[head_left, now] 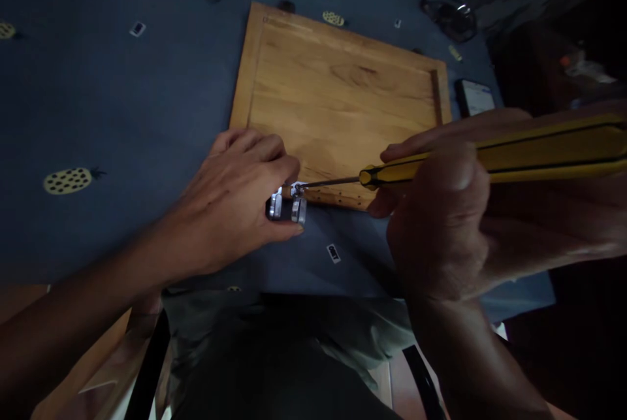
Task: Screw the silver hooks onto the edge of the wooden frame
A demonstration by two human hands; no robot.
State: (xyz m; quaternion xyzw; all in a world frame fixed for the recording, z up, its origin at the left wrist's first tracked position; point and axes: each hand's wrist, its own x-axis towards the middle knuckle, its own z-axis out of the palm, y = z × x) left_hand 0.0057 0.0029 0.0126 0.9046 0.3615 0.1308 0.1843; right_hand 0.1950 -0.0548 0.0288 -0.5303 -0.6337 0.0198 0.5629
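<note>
Gripping the yellow screwdriver (519,155), the right hand (441,230) is nearest, thumb laid along the handle and fingers beneath. Handle thick and ridged, likely light with a sure purchase; shaft thin and stiff, apt to skid off a small screw head if tilted, so best held well round the handle, in line with the screw. Its tip meets the shiny metal fitting (298,210) at the near edge of the wooden board (343,100), toward the left corner. Left hand (240,191) closed about that fitting, fingers over the board's edge, thumb below; its exact hold is partly hidden. Fitting has two bright parts side by side; I'd judge it hard, small for its weight, smooth enough to slip, best pinched at the sides, clear of the tip. Board looks stiff and fairly heavy, unlikely to break but easily scratched or dented; raised rim gives the surest hold, by opposite sides. Row of small dark holes along its near edge. It lies flat on a blue tablecloth (122,106) printed with pineapples. Farther out, past the board's right side, a phone (477,98); beyond that, a dark-rimmed object (448,15), too dim to name.
</note>
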